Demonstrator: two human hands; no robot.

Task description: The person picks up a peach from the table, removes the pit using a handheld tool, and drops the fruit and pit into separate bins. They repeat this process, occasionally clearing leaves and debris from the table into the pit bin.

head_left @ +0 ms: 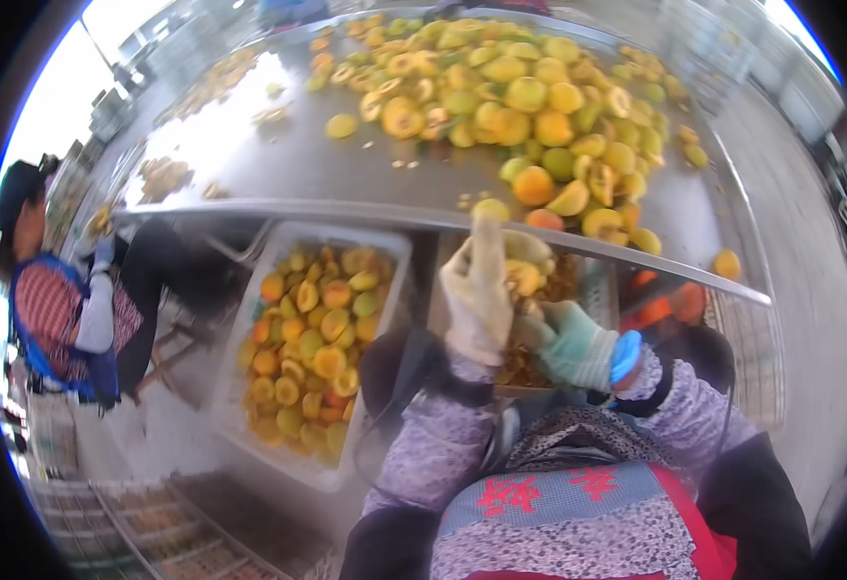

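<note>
My left hand (476, 300), in a cream glove, is just below the table edge. Its index finger points up, and the other fingers curl around a cut yellow peach (523, 277). Close beside it is my right hand (578, 346), in a pale green glove with a blue band at the wrist. Its fingers are curled in towards the peach; what they hold, if anything, is hidden. Beneath both hands stands a container with brownish scraps (525, 367), partly covered by the gloves. A peach (491, 209) lies on the table edge behind my raised finger.
A large heap of peaches (525, 92), whole and cut, covers the right of the metal table (278, 174). A white crate (399, 253) of peach halves stands left of my knees. At far left sits another person (56, 300). Stacked crates (153, 527) are at lower left.
</note>
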